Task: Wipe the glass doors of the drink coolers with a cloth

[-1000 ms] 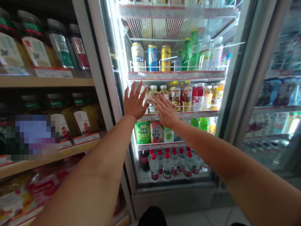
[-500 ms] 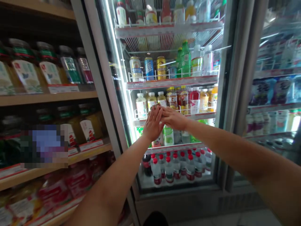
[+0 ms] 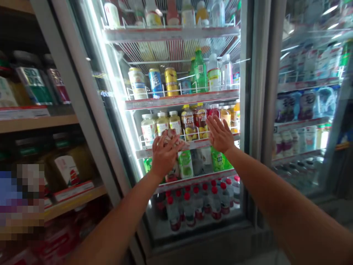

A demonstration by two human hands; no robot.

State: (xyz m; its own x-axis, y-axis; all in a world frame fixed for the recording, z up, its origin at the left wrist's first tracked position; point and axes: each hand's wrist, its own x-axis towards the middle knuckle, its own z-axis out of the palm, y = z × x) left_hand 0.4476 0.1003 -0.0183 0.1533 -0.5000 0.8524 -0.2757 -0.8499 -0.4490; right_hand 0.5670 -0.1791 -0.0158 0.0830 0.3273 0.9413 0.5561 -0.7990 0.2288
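Observation:
My left hand [image 3: 164,154] is in front of the drinks fridge, palm forward, with its fingers spread and slightly curved. Behind its fingertips shows a pale pinkish, crumpled-looking patch [image 3: 173,137]; I cannot tell whether it is an object or a reflection. To the right, my right hand [image 3: 220,135] is raised flat with fingers stretched out, nearest the brown-labelled tea bottles [image 3: 200,118]. White-capped bottles [image 3: 148,129] stand by the left hand, and a green-and-white carton [image 3: 185,164] is just below it. Whether either hand touches the glass cannot be seen.
Fridge shelves hold cans [image 3: 171,81], a green bottle [image 3: 200,71] and several red-capped bottles [image 3: 189,209]. A metal door frame [image 3: 260,92] rises at right, with another drinks fridge beyond. Wooden shelves [image 3: 38,123] with large bottles stand at left.
My hands, earlier overlapping, have come apart, the right one moving right and the left one slightly left and down. The view has turned to the right.

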